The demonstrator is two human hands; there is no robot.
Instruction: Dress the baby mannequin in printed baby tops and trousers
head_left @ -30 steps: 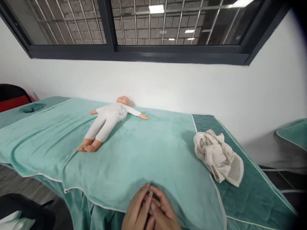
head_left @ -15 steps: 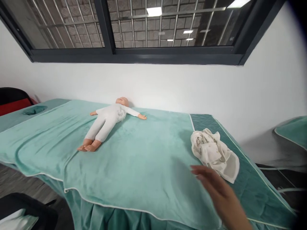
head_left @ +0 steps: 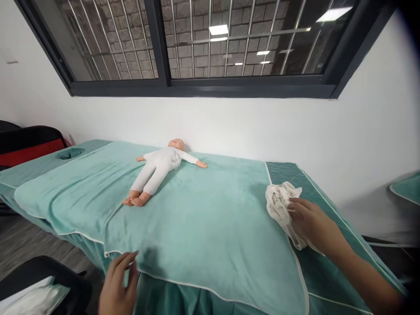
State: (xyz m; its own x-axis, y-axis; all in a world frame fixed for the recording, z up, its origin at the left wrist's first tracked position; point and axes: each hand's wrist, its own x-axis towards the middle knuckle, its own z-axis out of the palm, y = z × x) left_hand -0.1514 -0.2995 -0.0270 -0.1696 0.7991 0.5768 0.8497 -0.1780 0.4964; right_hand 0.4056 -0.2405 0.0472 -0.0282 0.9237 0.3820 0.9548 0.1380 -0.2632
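Observation:
My right hand (head_left: pixel 310 223) is on a crumpled cream-white cloth (head_left: pixel 278 199) at the right end of the bed, its fingers closed on the fabric. Part of the cloth is hidden under the hand. My left hand (head_left: pixel 118 282) is over the front edge of the light green sheet (head_left: pixel 213 227), thumb and fingers apart, holding nothing. Farther back lies a baby doll (head_left: pixel 159 168) on its back in a white bodysuit, arms spread and feet toward me. Neither hand touches the doll.
The bed has a darker green quilted cover (head_left: pixel 331 258) and a face hole (head_left: pixel 70 153) at its left end. Behind it stands a white wall (head_left: pixel 229 127) below a barred window. A black chair (head_left: pixel 75 293) holding white packages stands front left; a red-and-black chair (head_left: pixel 33 151) is farther back.
My right hand has moved onto the cloth and closed on it, bunching it slightly. My left hand has come into view at the front edge. The camera view has shifted a little.

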